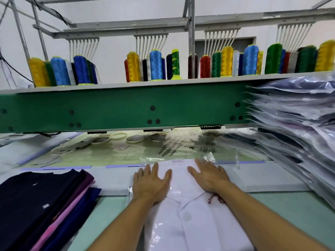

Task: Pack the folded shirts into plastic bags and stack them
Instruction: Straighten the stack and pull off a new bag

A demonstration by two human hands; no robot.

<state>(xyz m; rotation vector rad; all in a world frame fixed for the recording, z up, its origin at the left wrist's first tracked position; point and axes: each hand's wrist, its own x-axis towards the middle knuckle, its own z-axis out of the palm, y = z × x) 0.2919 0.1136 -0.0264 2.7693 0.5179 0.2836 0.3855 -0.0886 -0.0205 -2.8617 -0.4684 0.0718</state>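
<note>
At 6 o'clock: white shirt inside clear plastic bag, flat on pale green surface; collar & button placket visible btwn forearms, red embroidery just by R wrist. Just beyond, both hands palm-down on bagged shirt: left hand toward 11 o'clock, right hand toward 1 o'clock, fingers straight & spread, pinching nothing, apart from each other. Crinkled bag edge just past R fingertips. At 8 o'clock: stack of unbagged folded shirts, navy on top w/ purple, pink & blue edges below, near bagged shirt, not touching. At 3 o'clock: tall stack of bagged shirts, edges fanned out. Further toward 12 o'clock: loose clear bags & pale hoops under green machine beam. Farthest, at 12 o'clock: row of thread cones on shelf over beam, yellow, blue, green, red.
</note>
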